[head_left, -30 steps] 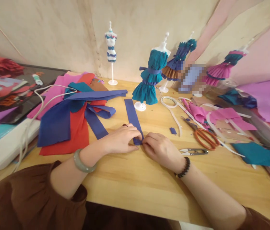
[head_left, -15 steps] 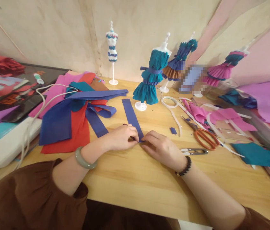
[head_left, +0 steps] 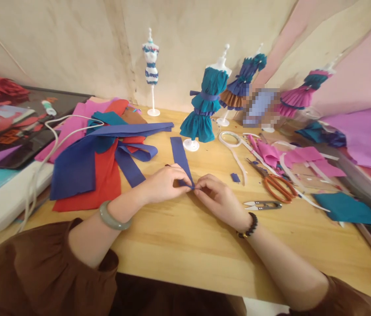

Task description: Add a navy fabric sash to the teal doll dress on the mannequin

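Note:
A long strip of blue fabric (head_left: 180, 154) runs from the middle of the table toward me, its near end gathered to a narrow tip. My left hand (head_left: 168, 183) pinches that tip between thumb and forefinger, from the left side. Facing it, my right hand (head_left: 216, 197) pinches the same end, fingertips close against those of the left. The exact fold between the fingers is too small to make out. To the right of my right hand lie metal thread snips (head_left: 264, 205) and orange-handled scissors (head_left: 279, 188). A small blue scrap (head_left: 235, 177) rests beyond it.
Small dress forms stand along the wall, the nearest in a teal dress (head_left: 201, 109), another mostly bare white (head_left: 151, 66). A roll of white tape (head_left: 230, 139) lies at centre right. Left, red fabric (head_left: 106, 175) and blue cloth pile beside a white device (head_left: 10, 197) with a cable.
My fingers have drawn the strip's near end together into a narrow tip and lifted slightly. The right hand's fingers have curled from flatter on the table into a pinch.

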Demonstrator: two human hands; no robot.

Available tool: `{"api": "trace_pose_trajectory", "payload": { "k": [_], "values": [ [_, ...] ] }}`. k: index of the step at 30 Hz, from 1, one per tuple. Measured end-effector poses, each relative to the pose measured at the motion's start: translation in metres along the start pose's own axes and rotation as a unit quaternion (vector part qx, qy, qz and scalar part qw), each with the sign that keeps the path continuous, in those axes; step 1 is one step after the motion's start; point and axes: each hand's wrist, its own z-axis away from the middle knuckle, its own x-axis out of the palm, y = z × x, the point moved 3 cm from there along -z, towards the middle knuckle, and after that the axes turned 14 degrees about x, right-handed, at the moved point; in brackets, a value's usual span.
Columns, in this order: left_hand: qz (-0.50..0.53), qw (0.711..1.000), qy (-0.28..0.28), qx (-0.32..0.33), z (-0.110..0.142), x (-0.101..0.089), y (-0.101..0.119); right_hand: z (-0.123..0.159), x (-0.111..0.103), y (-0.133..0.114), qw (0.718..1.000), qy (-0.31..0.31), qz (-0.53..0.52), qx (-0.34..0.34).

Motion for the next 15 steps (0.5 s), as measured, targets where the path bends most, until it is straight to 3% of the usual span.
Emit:
{"api": "trace_pose_trajectory", "payload": {
  "k": [5,9,15],
  "values": [
    [0.109,0.984,0.051,-0.132,0.0021,0.0011,-0.0087,-0.0014,-0.0005,0.0056,0.999,0.030,-0.039,0.019],
    [0.152,0.974,0.080,-0.146,0.0001,-0.0018,-0.0061,-0.0014,-0.0018,0.0055,0.996,0.059,-0.056,0.028],
    [0.174,0.970,0.071,-0.157,-0.0003,0.0008,-0.0035,-0.0012,-0.0015,-0.0007,0.995,0.066,-0.067,0.041]
  ]
}}
